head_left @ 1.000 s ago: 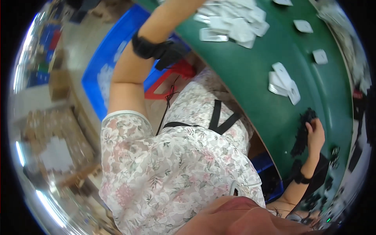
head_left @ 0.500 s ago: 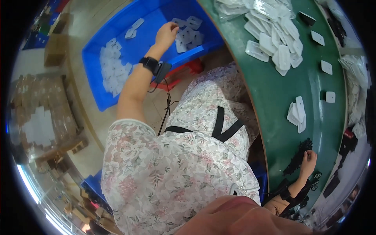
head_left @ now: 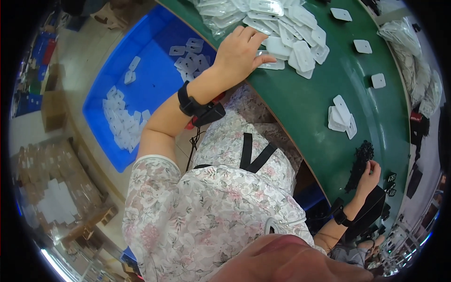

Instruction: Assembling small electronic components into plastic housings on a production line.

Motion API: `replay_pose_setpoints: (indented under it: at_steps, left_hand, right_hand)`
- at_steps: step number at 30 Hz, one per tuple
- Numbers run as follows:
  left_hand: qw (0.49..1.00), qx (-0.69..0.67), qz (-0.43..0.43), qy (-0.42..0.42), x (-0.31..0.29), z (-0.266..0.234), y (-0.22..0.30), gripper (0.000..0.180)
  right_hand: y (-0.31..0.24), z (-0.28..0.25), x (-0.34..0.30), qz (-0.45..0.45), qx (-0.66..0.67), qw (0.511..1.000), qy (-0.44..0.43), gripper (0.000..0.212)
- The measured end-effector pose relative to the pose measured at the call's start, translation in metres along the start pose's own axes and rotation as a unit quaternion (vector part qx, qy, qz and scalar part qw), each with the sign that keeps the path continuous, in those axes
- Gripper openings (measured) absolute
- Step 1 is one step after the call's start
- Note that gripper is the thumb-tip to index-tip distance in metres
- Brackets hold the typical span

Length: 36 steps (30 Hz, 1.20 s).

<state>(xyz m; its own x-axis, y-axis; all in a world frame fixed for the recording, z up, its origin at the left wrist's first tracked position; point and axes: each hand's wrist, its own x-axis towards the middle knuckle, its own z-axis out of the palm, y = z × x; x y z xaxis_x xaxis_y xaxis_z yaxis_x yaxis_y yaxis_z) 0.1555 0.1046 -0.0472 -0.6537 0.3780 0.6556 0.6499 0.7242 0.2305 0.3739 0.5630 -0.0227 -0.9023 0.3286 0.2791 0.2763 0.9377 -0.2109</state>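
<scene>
Held left hand (head_left: 238, 52) at the near left edge of the heap of white plates (head_left: 303, 40), back of the hand upward, forefinger and thumb parted and pointed at the outermost plates. Could not tell contact from hovering there, nor make out any plate between the fingertips. Carried the left elbow bent, forearm slanted up toward the heap, a black band (head_left: 188, 102) round the wrist.

Saw the heap loose and overlapping on the green table (head_left: 300, 108), with glossy clear wrapping (head_left: 213, 19) along its left side. Found a spaced row of single white plates (head_left: 362, 46) to the right of the heap, and a small stack of white plates (head_left: 341, 108) below and right of it.

Held right hand (head_left: 369, 182) farther down and right of the heap, at the edge of a pile of small black parts (head_left: 360, 164), fingers curled, thumb near the fingertips. Could not tell whether pinching a part. Noticed a blue bin (head_left: 157, 61) left of the heap, beyond the left forearm, with more white plates scattered inside.
</scene>
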Motion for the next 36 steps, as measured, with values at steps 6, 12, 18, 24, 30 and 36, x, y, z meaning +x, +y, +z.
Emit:
replay_pose_setpoints:
  at_steps: [6,12,18,24,30,36]
  left_hand:
    - [0.997,-0.018,-0.073,-0.020,0.008,0.030,0.005,0.048]
    - [0.997,0.073,-0.003,-0.001,0.015,0.022,0.006,0.040]
    - [0.978,0.169,0.006,-0.120,0.032,0.030,0.018,0.027]
    - [0.975,0.190,0.047,-0.104,0.044,0.022,0.008,0.008]
    - [0.992,0.094,0.041,-0.071,0.056,0.007,0.000,0.010]
    - [0.998,0.000,0.054,0.028,0.073,0.008,0.040,0.020]
  right_hand:
    - [-0.026,-0.001,0.001,0.062,0.078,0.992,0.071,0.013]
    - [-0.065,0.005,0.008,0.089,0.201,0.973,0.064,0.014]
    - [-0.087,0.010,0.010,0.104,0.267,0.958,0.030,0.013]
    - [-0.102,0.019,0.017,0.076,0.384,0.920,0.011,0.015]
    - [-0.136,0.015,0.025,0.090,0.441,0.893,0.019,0.014]
    - [-0.165,0.009,0.046,0.012,0.497,0.866,0.046,0.013]
